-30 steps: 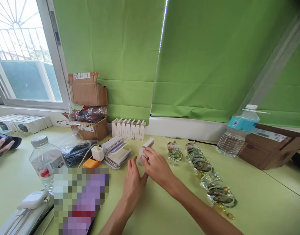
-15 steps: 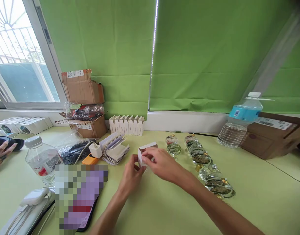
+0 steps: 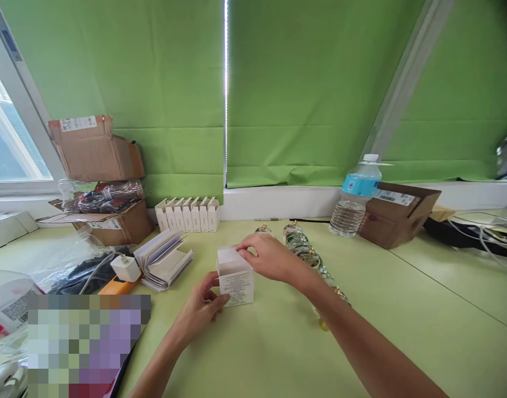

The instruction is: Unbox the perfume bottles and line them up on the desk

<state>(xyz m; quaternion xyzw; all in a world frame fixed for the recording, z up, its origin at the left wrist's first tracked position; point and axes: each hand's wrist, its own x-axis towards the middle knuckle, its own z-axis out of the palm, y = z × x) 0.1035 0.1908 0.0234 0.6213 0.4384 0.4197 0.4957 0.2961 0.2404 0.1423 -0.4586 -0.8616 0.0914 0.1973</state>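
The small white carton [image 3: 236, 276] stood on the pale green table [image 3: 402, 331] between the two hands, with its printed side turned toward the person. The left hand [image 3: 199, 309] had its fingers curled together and pressed against the carton's lower left side, probably to keep it steady. The right hand [image 3: 270, 260] lay over the top edge with fingers a little spread; I could not tell if it pinched or only pressed. Behind the carton stood a row of white boxes [image 3: 187, 215], and on the left were folded leaflets [image 3: 162, 260] and a white charger [image 3: 126, 268]. On the right, glass pendants [image 3: 303, 249] lay in a line, partly under the right forearm [image 3: 340, 326], so they were in the way of that arm.
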